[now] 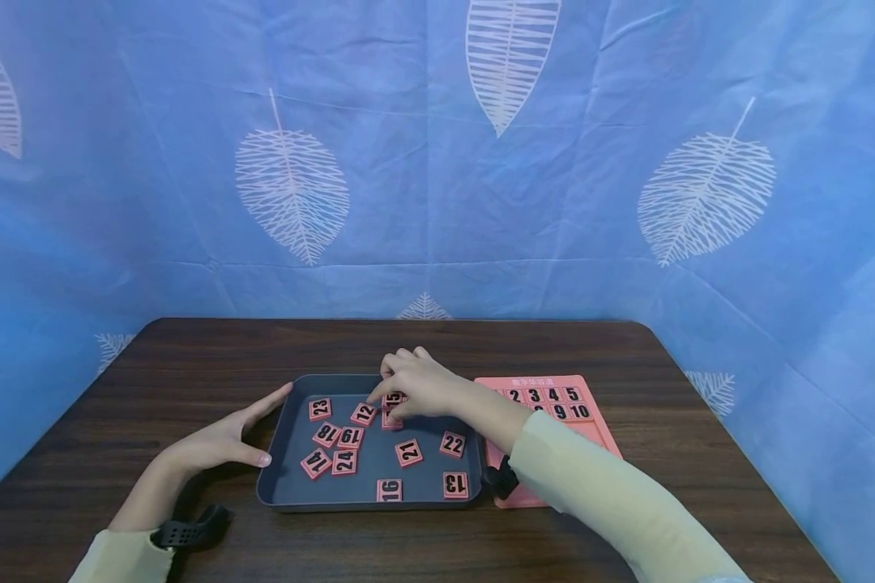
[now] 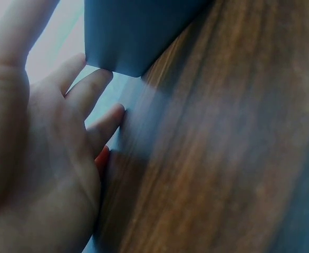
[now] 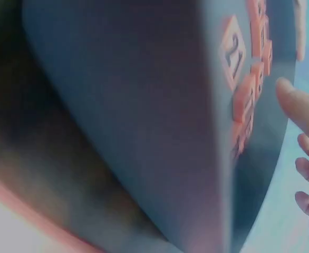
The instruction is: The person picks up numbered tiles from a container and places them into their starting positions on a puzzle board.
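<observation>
Pink tiles [image 1: 351, 438] lie scattered in a dark tray [image 1: 292, 490], lower centre of the frame. Left hand [image 1: 215, 441], fingers spread wide, touches its left edge, grasping nothing. Right hand [image 1: 426, 385] reaches over tiles, thumb and forefinger parted; contact is unclear. Pink board [image 1: 594, 429] lies lower right.

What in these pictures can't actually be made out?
Head view: part of the pink board, hidden behind the right arm.
Head view: some tiles, partly covered by the right hand.
Left wrist view: the inside of the tray, hidden by its wall.
Right wrist view: most tile numbers, blurred or angled away.
</observation>
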Demonstrator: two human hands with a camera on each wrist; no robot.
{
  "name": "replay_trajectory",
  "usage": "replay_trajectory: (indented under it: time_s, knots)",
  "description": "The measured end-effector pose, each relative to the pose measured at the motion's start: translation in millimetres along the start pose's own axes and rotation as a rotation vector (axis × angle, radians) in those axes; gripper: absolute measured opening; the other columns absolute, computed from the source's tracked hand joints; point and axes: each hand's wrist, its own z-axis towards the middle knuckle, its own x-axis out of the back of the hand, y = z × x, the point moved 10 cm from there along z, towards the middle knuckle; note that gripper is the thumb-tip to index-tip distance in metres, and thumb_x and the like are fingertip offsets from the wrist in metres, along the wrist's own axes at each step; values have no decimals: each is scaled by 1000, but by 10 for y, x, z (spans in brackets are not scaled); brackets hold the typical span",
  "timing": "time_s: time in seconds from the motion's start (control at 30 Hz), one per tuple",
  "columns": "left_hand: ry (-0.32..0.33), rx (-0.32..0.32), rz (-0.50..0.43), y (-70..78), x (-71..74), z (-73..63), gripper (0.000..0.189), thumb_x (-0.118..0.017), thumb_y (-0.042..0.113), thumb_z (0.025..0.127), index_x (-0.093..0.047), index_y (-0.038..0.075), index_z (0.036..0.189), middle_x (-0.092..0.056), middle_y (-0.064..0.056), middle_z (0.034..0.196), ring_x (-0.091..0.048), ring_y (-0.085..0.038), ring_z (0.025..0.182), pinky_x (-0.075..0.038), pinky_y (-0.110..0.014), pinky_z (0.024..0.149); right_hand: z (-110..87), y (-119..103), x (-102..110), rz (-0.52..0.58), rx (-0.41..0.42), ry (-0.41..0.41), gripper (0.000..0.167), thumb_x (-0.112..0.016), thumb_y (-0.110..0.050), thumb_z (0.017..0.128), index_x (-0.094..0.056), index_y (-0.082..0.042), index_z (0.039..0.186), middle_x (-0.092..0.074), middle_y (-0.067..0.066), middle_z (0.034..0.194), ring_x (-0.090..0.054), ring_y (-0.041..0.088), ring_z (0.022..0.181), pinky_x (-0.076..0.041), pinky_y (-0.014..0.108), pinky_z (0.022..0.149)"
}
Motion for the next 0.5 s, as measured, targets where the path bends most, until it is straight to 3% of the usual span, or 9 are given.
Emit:
replay_trajectory:
  time_s: [0.3,0.5]
  knots:
    - [4,5,4,8,1,10,98,-72,19,84,-5,18,156,0,-21,158,3,-48,140,-7,-75,97,152,-56,113,-59,15,1,37,-73,-42,81,-70,-35,117,-41,-9,94,-33,14,84,-21,34,73]
    - [12,5,19,6,7,19,98,-72,19,84,-6,20,156,-1,-21,158,2,-48,140,-6,-76,97,281,-129,-6,-113,13,-77,39,-73,-48,79,-69,-38,117,-41,-8,98,-32,14,88,-21,33,74]
